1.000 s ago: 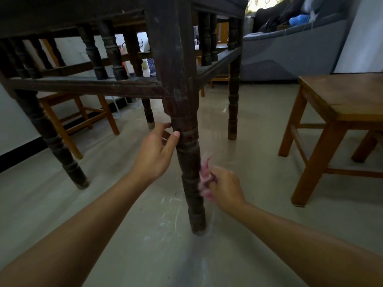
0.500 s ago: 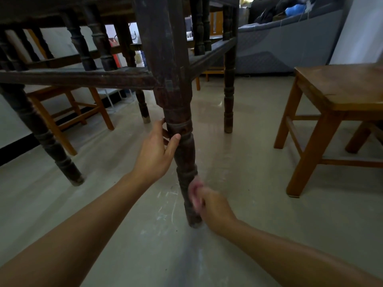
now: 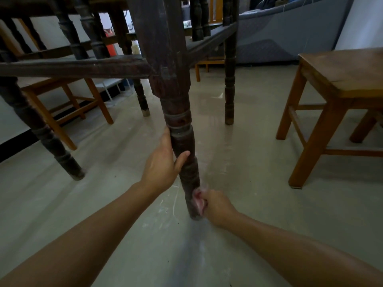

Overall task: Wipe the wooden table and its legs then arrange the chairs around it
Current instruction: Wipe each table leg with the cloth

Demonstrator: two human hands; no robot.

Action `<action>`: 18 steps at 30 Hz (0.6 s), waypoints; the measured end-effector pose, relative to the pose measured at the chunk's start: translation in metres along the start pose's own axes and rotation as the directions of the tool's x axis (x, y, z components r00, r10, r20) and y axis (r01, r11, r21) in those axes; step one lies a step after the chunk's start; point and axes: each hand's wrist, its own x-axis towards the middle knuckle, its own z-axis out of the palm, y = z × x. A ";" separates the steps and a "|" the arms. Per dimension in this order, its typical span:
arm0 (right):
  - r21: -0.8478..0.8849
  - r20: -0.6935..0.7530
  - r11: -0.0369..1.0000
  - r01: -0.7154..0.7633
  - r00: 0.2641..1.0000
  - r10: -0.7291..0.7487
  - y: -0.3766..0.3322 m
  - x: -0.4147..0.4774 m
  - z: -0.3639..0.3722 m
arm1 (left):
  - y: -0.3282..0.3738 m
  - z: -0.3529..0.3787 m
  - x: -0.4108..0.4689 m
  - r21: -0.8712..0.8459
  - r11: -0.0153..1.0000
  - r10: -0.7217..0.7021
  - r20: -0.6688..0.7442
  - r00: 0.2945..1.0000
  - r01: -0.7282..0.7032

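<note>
I look from low down at the dark wooden table (image 3: 83, 66) and its near turned leg (image 3: 182, 129), which stands in the middle of the view. My left hand (image 3: 162, 164) grips that leg halfway down, thumb across its front. My right hand (image 3: 215, 206) holds a pink cloth (image 3: 199, 200) against the bottom of the same leg, just above the floor. The table's other three legs stand at the left (image 3: 39, 129), the far middle (image 3: 143, 100) and the far right (image 3: 229, 88).
A light wooden chair (image 3: 339, 79) stands close on the right. Another wooden chair (image 3: 62, 100) sits behind the table on the left by the wall. A grey sofa (image 3: 290, 38) fills the back right. Pale scuffed floor lies around the leg.
My right hand has slid the cloth down the leg from its middle to its foot. My left hand has shifted lower on the leg. The view has moved closer.
</note>
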 end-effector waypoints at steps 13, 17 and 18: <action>0.680 -0.289 0.733 -0.012 0.914 0.284 -0.029 0.026 -0.016 | -0.006 0.004 0.001 0.015 0.998 0.054 -0.030 0.998 -0.053; 0.732 -0.165 0.674 -0.101 0.933 0.319 -0.013 0.026 -0.027 | -0.012 0.008 0.001 0.008 0.998 0.063 -0.038 0.997 -0.063; 0.738 -0.136 0.667 -0.106 0.944 0.300 -0.016 0.026 -0.029 | -0.012 0.009 0.001 0.007 0.998 0.062 -0.038 0.997 -0.061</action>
